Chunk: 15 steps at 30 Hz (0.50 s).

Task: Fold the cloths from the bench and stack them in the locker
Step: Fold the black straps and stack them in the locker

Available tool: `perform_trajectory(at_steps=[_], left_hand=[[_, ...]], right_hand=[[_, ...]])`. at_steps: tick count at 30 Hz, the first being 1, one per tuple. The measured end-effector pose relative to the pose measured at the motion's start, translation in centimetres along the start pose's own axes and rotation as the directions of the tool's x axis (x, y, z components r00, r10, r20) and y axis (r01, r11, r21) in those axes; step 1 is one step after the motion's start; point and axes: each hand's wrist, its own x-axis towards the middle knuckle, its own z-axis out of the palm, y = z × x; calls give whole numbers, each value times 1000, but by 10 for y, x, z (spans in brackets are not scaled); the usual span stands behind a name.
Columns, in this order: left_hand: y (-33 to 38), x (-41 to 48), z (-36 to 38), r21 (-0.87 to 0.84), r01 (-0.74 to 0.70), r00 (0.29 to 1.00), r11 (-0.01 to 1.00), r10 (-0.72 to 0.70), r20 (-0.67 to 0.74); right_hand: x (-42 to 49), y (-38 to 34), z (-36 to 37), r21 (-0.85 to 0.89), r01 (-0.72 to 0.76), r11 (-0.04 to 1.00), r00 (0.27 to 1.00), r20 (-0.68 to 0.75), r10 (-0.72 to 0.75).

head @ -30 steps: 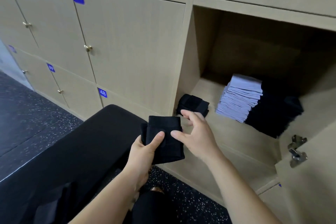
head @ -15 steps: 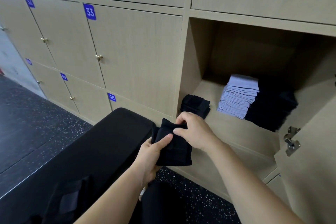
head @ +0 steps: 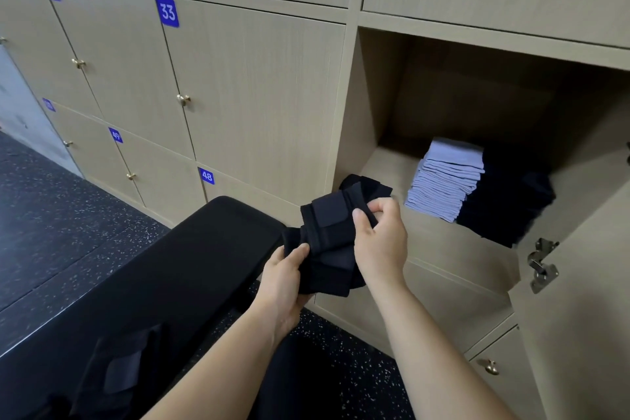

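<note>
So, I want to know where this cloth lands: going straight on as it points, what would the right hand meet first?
Probably the small dark pile at the locker's front left corner, just beyond the right hand and its cloth. Depth is unclear; it might pass above it.

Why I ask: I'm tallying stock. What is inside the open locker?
A stack of pale folded cloths, a black stack right of it, and a small black pile at front left, partly covered by the held cloth and right hand. Shadow hides the rear.
</note>
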Motion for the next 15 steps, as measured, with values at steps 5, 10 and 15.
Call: perform_trajectory(at_steps=[5, 10, 15], left_hand=[[-2, 8, 1, -17, -66, 997, 998, 66, -28], [-3, 23, 6, -37, -103, 993, 994, 101, -61], [-4, 51, 6, 4, -126, 989, 992, 126, -83]], right_hand=[[2, 13, 0, 183, -161, 970, 986, -3, 164], [15, 24, -8, 404, -326, 855, 945, 143, 293], [59, 44, -6, 472, -363, 804, 925, 82, 370]])
